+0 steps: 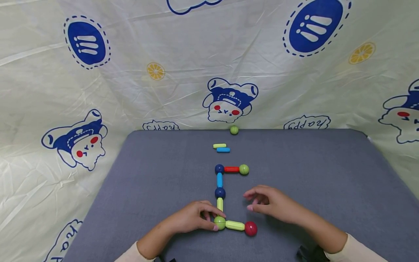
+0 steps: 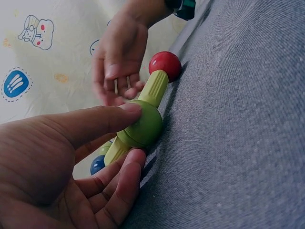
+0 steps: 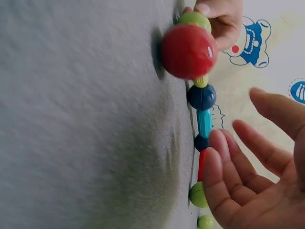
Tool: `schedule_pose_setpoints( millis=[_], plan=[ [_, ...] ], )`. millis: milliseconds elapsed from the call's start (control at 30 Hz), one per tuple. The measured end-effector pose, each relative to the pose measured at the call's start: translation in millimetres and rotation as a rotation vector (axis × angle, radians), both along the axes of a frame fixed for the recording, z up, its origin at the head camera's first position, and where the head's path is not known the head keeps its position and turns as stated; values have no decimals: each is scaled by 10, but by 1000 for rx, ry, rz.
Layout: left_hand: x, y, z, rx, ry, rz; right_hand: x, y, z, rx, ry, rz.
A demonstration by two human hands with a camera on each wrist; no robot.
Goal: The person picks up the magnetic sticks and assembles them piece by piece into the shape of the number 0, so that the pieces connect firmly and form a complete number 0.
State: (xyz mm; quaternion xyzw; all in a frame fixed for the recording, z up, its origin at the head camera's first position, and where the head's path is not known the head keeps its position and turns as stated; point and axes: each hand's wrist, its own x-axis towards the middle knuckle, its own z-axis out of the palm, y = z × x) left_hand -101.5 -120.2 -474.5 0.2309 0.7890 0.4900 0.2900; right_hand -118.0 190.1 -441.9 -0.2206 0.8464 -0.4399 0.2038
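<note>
My left hand (image 1: pixel 196 217) pinches a green ball (image 1: pixel 219 222) between thumb and fingers at the corner of a chain of balls and rods on the table. From that ball a yellow-green rod (image 1: pixel 235 225) runs right to a red ball (image 1: pixel 251 229). Another yellow-green rod (image 1: pixel 220 205) leads away to a dark blue ball (image 1: pixel 220 193), a light blue rod (image 1: pixel 219 180) and a second dark blue ball (image 1: pixel 219 169). A red rod (image 1: pixel 231 169) ends in a green ball (image 1: pixel 244 169). My right hand (image 1: pixel 273 202) hovers right of the chain, fingers loosely bent around nothing.
Farther back on the grey table (image 1: pixel 157 163) lie a loose yellow-green rod (image 1: pixel 219 146) and a loose blue rod (image 1: pixel 223 150), side by side. A single green ball (image 1: pixel 234 130) sits at the far edge. Behind it hangs a printed cloth (image 1: pixel 183 98).
</note>
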Motion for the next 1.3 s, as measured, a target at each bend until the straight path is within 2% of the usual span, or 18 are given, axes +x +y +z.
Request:
schedule_pose_setpoints(
  millis=[300, 600, 767, 933, 1133, 1300],
  plan=[
    [2, -5, 1, -7, 12, -1, -362, -109, 40, -43, 113, -111],
    [6, -13, 5, -9, 8, 5, -752, -269, 59, -6, 139, -182],
    [8, -14, 8, -7, 7, 13, -952, -355, 51, 16, 179, -208],
    [7, -14, 6, -9, 9, 13, -1161, -415, 31, 50, 170, -237],
    [-1, -9, -8, 2, 9, 13, -1410, -456, -31, 108, 189, -239],
    [-3, 1, -9, 6, 10, 14, -1566, -494, -63, 165, 163, -224]
  ],
)
